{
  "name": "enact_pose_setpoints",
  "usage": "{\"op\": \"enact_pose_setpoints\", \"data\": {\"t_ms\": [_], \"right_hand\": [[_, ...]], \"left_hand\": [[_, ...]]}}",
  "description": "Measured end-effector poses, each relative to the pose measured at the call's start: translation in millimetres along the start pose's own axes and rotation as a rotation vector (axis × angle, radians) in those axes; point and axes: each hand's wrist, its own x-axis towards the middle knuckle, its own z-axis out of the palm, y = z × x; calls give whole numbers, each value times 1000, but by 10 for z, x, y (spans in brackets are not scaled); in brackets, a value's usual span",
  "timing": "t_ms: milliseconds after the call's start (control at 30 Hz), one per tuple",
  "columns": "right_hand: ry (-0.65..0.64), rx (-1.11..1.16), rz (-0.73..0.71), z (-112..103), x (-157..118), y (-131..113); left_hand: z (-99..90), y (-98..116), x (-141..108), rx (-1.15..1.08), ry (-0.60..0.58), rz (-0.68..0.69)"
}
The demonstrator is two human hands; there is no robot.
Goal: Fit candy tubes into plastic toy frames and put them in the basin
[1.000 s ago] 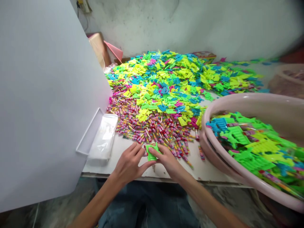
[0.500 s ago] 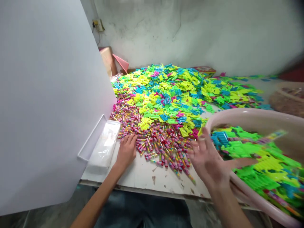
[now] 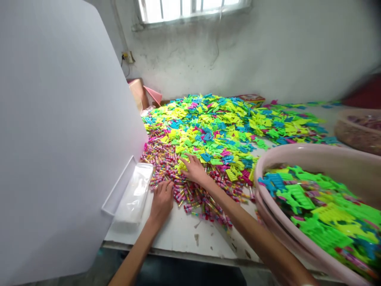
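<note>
Across the counter point(image 3: 184, 242) spreads a heap of neon plastic comb-shaped pieces point(image 3: 226, 119), with striped candy tubes point(image 3: 190, 198) banked along its near side. A pink basin point(image 3: 297, 149) sits at the counter's front right, filled with more of the same pieces. My hands are apart, and neither seems to grip anything. My right hand point(image 3: 195, 170) has come back from over the basin and now lies on the heap, while my left hand point(image 3: 161, 202) rests against the tubes near the counter's front edge.
</note>
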Motion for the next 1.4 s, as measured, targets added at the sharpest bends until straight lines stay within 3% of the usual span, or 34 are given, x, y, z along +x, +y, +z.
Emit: {"op": "enact_pose_setpoints", "data": {"t_ms": [133,267,433,533,633,833,1000,1233,1400], "right_hand": [[-37,27,12,48,129,17],[12,181,60,-58,23,-30],[35,466,154,-189,-426,-238],[-17,812,332,-228,-740,-412],[-8,959,440,-249,-956,-553],[-94,1050,467,-336,-1151,-688],[-118,1034,461,-419,-1236,-731],[-132,844,386,-426,-1282,-696],[-188,1035,452,-470,-1284,-688]], "left_hand": [[-13,-9,-13,-74,63,-30],[-20,-30,2,-184,133,-111],[-74,1,-11,-341,186,-233],[-198,113,-60,-422,158,-277],[-373,263,-69,-548,105,-327],[-696,455,67,-796,-48,-349],[-884,520,132,-795,-112,-341],[-935,545,116,-823,-142,-328],[-953,559,111,-819,-173,-351]]}}
